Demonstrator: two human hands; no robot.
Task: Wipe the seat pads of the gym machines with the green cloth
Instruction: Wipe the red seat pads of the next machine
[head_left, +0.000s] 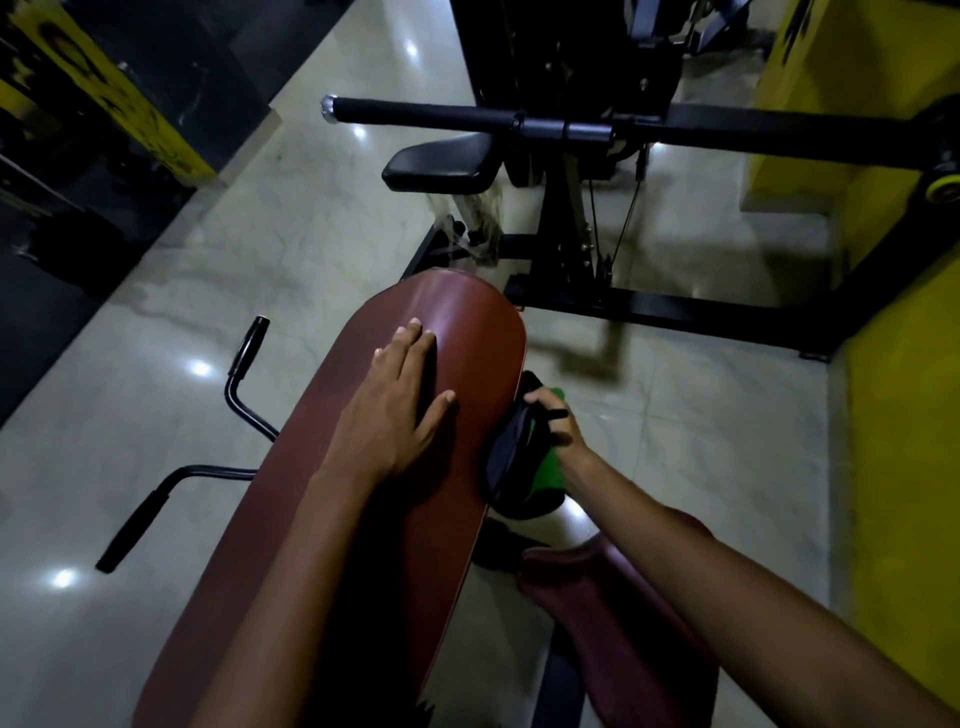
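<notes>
Cloth (543, 480), green w/ dark part, is being gripped by R hand (558, 431) beside red seat pad (457, 338); L hand (400, 410) is being rested flat, fingers spread. Prob. soft, light; best bunched mid-fold.

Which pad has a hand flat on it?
The long reddish-brown pad: the left hand lies flat on it. The black pad beyond and the small maroon pad are untouched.

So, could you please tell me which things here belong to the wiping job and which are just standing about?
Belongs to the job:
- green cloth, bunched with dark fabric in the right hand
- long brown pad, left hand flat on it
- smaller brown pad
- black seat pad further off

Just about:
- black bar
- black crank handles
- yellow wall
</notes>
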